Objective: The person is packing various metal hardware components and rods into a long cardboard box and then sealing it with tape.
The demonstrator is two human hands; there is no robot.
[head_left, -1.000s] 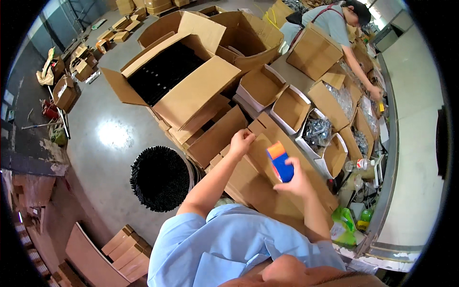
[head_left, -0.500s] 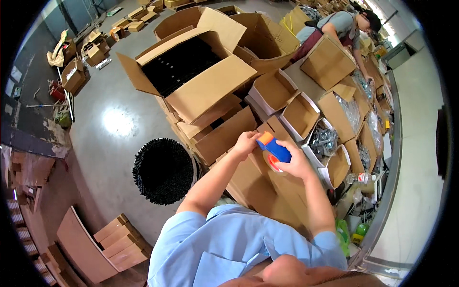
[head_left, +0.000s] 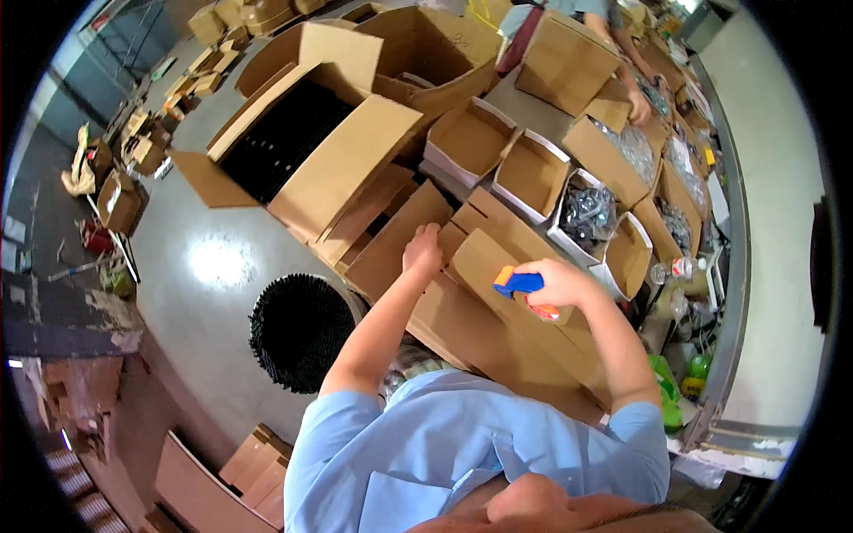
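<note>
My right hand (head_left: 562, 286) is wrapped around a blue and orange tape dispenser (head_left: 519, 282), with part of an orange-red roll core showing below it. It is above the long brown flaps of a cardboard box (head_left: 498, 342) in front of me. My left hand (head_left: 423, 252) is at the box's far left side, its fingers curled over the edge of a cardboard flap (head_left: 451, 240); the thumb is hard to make out.
A large open carton (head_left: 346, 164) of black parts stands far left. A round container of black bristly pieces (head_left: 302, 333) sits left of me. Open trays (head_left: 531, 173) and boxes of bagged parts (head_left: 586, 213) line the right. Another person's hand (head_left: 638, 105) reaches in there.
My hands have moved apart. The left has gone from the dispenser's front to the cardboard flap, while the right has shifted right with the dispenser. My view has turned and dropped slightly.
</note>
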